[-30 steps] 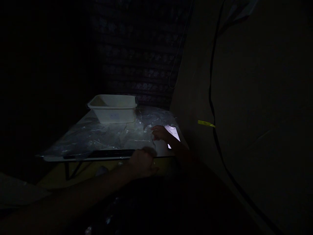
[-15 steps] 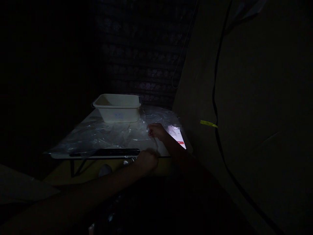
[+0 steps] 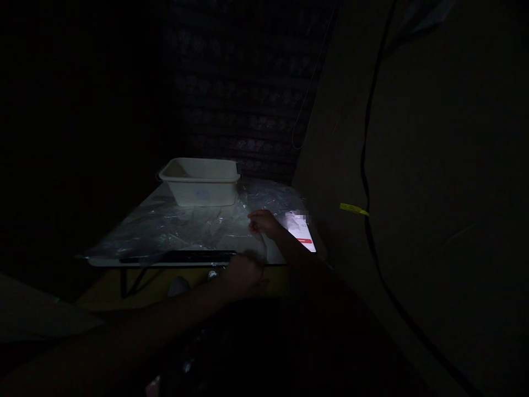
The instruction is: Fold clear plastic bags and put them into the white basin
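The scene is very dark. My right hand [image 3: 264, 222] is closed in a pinch above the table, its fingertips on thin, pale plastic film [image 3: 261, 245]. The film runs down from there toward my left hand [image 3: 243, 275], which is closed in a fist at the table's front edge. What lies inside the left fist is mostly hidden, but the film ends at it. Crumpled clear plastic sheeting [image 3: 177, 226] covers much of the white table [image 3: 101, 262] beside both hands.
A cream plastic tub [image 3: 202, 190] stands at the back left of the table. Right of my right hand lies a lit phone [image 3: 303, 234]. A dark cable [image 3: 364, 165] with a yellow tag [image 3: 351, 208] hangs down the right wall. A dark slot [image 3: 198, 256] lines the front edge.
My left hand has shifted slightly left and down, turning a little. My right hand stays nearly in place, still pinched on the film. The tub and phone have not moved.
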{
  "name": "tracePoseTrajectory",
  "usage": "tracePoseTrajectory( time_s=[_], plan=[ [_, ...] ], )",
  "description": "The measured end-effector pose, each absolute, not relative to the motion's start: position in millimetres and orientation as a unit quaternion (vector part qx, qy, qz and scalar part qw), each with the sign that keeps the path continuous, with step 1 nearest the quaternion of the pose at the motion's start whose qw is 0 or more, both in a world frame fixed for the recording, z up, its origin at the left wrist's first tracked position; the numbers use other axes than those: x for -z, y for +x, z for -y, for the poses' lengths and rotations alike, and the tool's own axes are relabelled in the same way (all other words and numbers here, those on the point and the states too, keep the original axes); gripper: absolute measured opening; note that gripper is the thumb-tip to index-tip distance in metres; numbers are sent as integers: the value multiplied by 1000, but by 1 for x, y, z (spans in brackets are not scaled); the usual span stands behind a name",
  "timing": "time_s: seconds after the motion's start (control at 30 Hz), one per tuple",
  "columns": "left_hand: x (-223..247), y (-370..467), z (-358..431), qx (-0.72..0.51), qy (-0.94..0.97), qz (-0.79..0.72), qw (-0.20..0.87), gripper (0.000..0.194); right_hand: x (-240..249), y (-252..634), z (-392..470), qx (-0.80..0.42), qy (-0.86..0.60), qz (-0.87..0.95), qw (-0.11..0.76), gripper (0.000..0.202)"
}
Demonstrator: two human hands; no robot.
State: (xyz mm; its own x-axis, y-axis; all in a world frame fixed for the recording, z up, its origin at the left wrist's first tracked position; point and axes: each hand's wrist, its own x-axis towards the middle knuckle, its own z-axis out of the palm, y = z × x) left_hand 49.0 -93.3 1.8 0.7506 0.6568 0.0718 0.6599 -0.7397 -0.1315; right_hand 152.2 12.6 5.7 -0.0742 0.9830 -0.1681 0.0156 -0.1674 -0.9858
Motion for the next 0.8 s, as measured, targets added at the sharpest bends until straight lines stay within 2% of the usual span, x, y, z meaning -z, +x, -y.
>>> tracePoseTrajectory(
  time_s=[0.23, 0.4, 0.6, 0.8],
  plan=[
    [4, 49, 89, -36, -936, 340, 83, 15, -4, 155, -14, -557, -528, 465, 442, 16],
    [3, 42, 88, -20, -938, 334, 87, 17, -7, 158, -15, -537, -567, 452, 431, 12],
    [4, 28, 92, 36, -943, 304, 129, 31, -7, 162, -11, -553, -574, 438, 416, 14],
    [12, 31, 89, 12, -932, 313, 183, 21, -6, 159, -7, -588, -555, 413, 417, 13]
  ],
)
